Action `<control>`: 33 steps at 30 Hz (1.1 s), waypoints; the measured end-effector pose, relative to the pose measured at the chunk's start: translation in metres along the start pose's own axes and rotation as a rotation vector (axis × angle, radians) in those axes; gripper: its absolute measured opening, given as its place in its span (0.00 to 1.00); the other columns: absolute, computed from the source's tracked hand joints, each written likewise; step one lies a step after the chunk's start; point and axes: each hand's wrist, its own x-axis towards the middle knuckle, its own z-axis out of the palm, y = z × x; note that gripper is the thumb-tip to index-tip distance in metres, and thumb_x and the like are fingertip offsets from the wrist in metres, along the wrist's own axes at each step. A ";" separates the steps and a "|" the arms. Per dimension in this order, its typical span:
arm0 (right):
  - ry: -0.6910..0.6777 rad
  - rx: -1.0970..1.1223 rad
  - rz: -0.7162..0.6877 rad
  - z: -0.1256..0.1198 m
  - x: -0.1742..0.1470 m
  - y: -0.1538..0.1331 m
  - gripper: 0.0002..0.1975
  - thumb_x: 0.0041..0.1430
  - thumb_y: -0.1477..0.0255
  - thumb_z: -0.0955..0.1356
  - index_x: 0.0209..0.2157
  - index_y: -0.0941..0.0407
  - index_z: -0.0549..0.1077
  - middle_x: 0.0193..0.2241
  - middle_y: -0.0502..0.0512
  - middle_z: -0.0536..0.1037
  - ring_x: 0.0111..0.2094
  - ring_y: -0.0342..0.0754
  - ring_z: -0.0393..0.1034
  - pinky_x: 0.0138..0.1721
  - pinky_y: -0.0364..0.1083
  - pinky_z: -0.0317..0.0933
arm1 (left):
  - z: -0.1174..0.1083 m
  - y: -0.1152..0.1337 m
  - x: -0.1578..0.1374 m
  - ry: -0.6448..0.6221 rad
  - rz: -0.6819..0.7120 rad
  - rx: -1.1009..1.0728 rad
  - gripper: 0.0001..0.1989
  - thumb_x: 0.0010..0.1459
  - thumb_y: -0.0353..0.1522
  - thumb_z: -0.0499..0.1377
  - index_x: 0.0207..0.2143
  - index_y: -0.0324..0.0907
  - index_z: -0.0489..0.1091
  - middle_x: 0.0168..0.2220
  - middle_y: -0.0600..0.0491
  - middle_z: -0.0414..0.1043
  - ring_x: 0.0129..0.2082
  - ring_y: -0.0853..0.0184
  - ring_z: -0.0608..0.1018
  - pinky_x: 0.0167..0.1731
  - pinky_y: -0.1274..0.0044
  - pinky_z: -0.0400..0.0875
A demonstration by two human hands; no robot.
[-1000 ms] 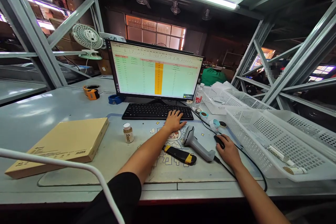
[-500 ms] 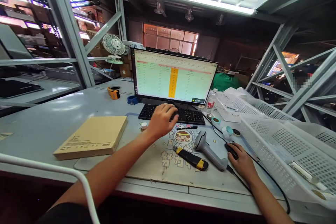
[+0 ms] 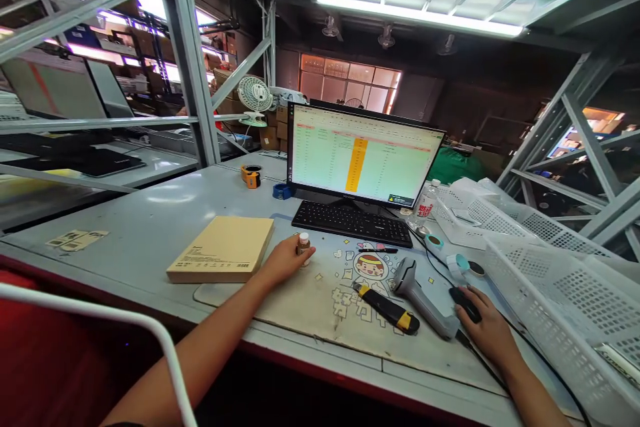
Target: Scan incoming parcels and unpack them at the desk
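Note:
My left hand (image 3: 284,260) is closed around a small bottle with a white cap (image 3: 303,239) on the desk mat, in front of the keyboard (image 3: 351,221). The bottle's lower part is mostly hidden by my fingers and thumb. Over on the right, my right hand (image 3: 487,327) rests on a black computer mouse (image 3: 465,304), its fingers curled over it. Between my hands lie a grey barcode scanner (image 3: 423,297) and a black and yellow utility knife (image 3: 387,308). A flat cardboard box (image 3: 227,243) lies to the left of my left hand.
A monitor (image 3: 367,157) showing a spreadsheet stands behind the keyboard. White perforated baskets (image 3: 565,307) line the right side. Tape rolls (image 3: 457,263), a clear bottle (image 3: 425,205) and a pen (image 3: 379,250) lie nearby. A white tube (image 3: 100,307) crosses the lower left.
My left hand has left the keyboard, moved down and left, and closed on the small bottle. My right hand stays on the mouse. The view has turned slightly left.

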 end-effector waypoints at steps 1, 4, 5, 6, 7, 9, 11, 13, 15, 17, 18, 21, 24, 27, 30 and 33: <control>0.043 0.007 -0.013 -0.005 0.001 -0.007 0.29 0.63 0.52 0.66 0.59 0.53 0.77 0.61 0.64 0.75 0.60 0.63 0.73 0.63 0.61 0.67 | 0.001 -0.001 0.001 -0.006 -0.033 -0.048 0.21 0.49 0.49 0.70 0.34 0.42 0.74 0.32 0.47 0.77 0.39 0.50 0.79 0.45 0.61 0.75; 0.138 0.014 -0.071 -0.017 0.005 -0.042 0.30 0.65 0.52 0.64 0.58 0.57 0.75 0.59 0.67 0.76 0.61 0.64 0.71 0.66 0.62 0.62 | 0.006 -0.001 0.005 -0.052 -0.093 -0.208 0.26 0.52 0.53 0.68 0.38 0.40 0.74 0.33 0.48 0.78 0.38 0.54 0.81 0.39 0.64 0.78; 0.113 0.024 -0.064 -0.018 0.006 -0.058 0.30 0.65 0.52 0.64 0.58 0.58 0.75 0.57 0.67 0.78 0.59 0.63 0.73 0.64 0.61 0.63 | 0.009 -0.001 0.006 -0.077 -0.110 -0.275 0.27 0.53 0.55 0.66 0.39 0.40 0.74 0.35 0.47 0.78 0.38 0.55 0.81 0.37 0.66 0.79; 0.044 0.034 -0.039 -0.017 0.008 -0.076 0.30 0.66 0.52 0.64 0.59 0.58 0.75 0.55 0.66 0.79 0.55 0.62 0.75 0.62 0.60 0.65 | 0.012 -0.001 0.007 -0.102 -0.125 -0.341 0.29 0.55 0.56 0.66 0.41 0.39 0.73 0.36 0.47 0.79 0.38 0.57 0.82 0.36 0.68 0.80; -0.056 0.037 -0.004 -0.014 0.009 -0.094 0.31 0.66 0.52 0.64 0.60 0.58 0.74 0.53 0.66 0.81 0.52 0.61 0.78 0.59 0.58 0.68 | 0.016 -0.001 0.007 -0.122 -0.137 -0.402 0.30 0.55 0.57 0.65 0.41 0.39 0.73 0.37 0.47 0.79 0.38 0.58 0.82 0.36 0.69 0.81; -0.248 -0.017 0.061 -0.003 0.010 -0.129 0.32 0.64 0.56 0.66 0.64 0.59 0.71 0.52 0.67 0.82 0.49 0.61 0.79 0.55 0.56 0.70 | 0.021 -0.002 0.007 -0.143 -0.157 -0.500 0.31 0.55 0.57 0.66 0.41 0.38 0.72 0.38 0.46 0.78 0.39 0.59 0.82 0.35 0.71 0.81; -0.342 -0.139 0.089 0.007 0.010 -0.157 0.35 0.62 0.61 0.68 0.67 0.63 0.68 0.56 0.72 0.80 0.53 0.64 0.78 0.55 0.56 0.68 | 0.025 -0.002 0.005 -0.155 -0.165 -0.573 0.31 0.55 0.56 0.68 0.42 0.38 0.72 0.37 0.46 0.78 0.39 0.60 0.82 0.35 0.71 0.81; -0.367 -0.249 0.123 0.009 0.013 -0.177 0.34 0.61 0.65 0.68 0.66 0.66 0.68 0.56 0.75 0.79 0.54 0.66 0.77 0.54 0.56 0.68 | 0.026 -0.002 0.002 -0.174 -0.158 -0.632 0.30 0.54 0.54 0.69 0.43 0.38 0.71 0.38 0.46 0.78 0.39 0.59 0.82 0.36 0.71 0.81; -0.403 -0.268 0.175 0.001 0.019 -0.190 0.27 0.62 0.66 0.67 0.60 0.63 0.74 0.49 0.72 0.82 0.49 0.65 0.80 0.48 0.54 0.69 | 0.027 0.000 -0.002 -0.205 -0.134 -0.684 0.29 0.53 0.51 0.71 0.45 0.38 0.71 0.43 0.45 0.78 0.43 0.58 0.83 0.42 0.69 0.81; -0.457 -0.149 0.182 -0.017 0.026 -0.200 0.19 0.64 0.63 0.67 0.50 0.60 0.79 0.39 0.65 0.84 0.41 0.61 0.80 0.40 0.51 0.69 | 0.026 0.003 -0.006 -0.260 -0.085 -0.730 0.28 0.52 0.46 0.72 0.48 0.40 0.71 0.49 0.44 0.78 0.47 0.57 0.83 0.49 0.67 0.80; -0.491 -0.053 0.166 -0.028 0.029 -0.206 0.19 0.65 0.59 0.67 0.46 0.58 0.79 0.34 0.61 0.83 0.36 0.58 0.80 0.36 0.50 0.69 | 0.026 0.004 -0.008 -0.288 -0.054 -0.741 0.27 0.53 0.45 0.72 0.50 0.40 0.71 0.52 0.44 0.77 0.49 0.57 0.82 0.51 0.66 0.79; -0.639 0.218 0.077 -0.058 0.034 -0.228 0.23 0.63 0.51 0.69 0.43 0.58 0.79 0.23 0.52 0.78 0.24 0.50 0.72 0.25 0.46 0.63 | 0.023 0.008 -0.012 -0.349 0.041 -0.708 0.23 0.54 0.40 0.71 0.49 0.40 0.72 0.55 0.43 0.77 0.50 0.56 0.82 0.53 0.65 0.76; -0.728 0.316 -0.053 -0.073 0.038 -0.254 0.22 0.61 0.54 0.72 0.48 0.57 0.80 0.30 0.53 0.81 0.27 0.49 0.73 0.27 0.45 0.66 | 0.018 0.008 -0.014 -0.443 0.111 -0.676 0.16 0.52 0.34 0.70 0.43 0.41 0.73 0.58 0.43 0.76 0.55 0.53 0.80 0.54 0.66 0.72; -0.694 0.344 -0.207 -0.073 0.049 -0.273 0.22 0.60 0.59 0.74 0.52 0.54 0.81 0.45 0.55 0.84 0.44 0.54 0.78 0.46 0.50 0.73 | 0.012 0.008 -0.014 -0.567 0.171 -0.665 0.10 0.50 0.31 0.68 0.36 0.41 0.73 0.57 0.44 0.77 0.61 0.50 0.76 0.58 0.65 0.68; -0.746 0.370 -0.246 -0.071 0.065 -0.282 0.22 0.61 0.62 0.73 0.56 0.52 0.80 0.52 0.53 0.82 0.52 0.57 0.76 0.55 0.52 0.71 | 0.008 0.011 -0.015 -0.649 0.194 -0.629 0.08 0.50 0.31 0.67 0.34 0.42 0.73 0.53 0.44 0.79 0.65 0.49 0.73 0.62 0.62 0.65; -0.829 0.367 -0.231 -0.072 0.076 -0.288 0.23 0.60 0.64 0.73 0.56 0.51 0.80 0.51 0.53 0.83 0.48 0.56 0.77 0.47 0.49 0.73 | 0.006 0.014 -0.016 -0.686 0.195 -0.613 0.08 0.50 0.31 0.67 0.33 0.42 0.72 0.49 0.45 0.80 0.66 0.48 0.72 0.63 0.60 0.63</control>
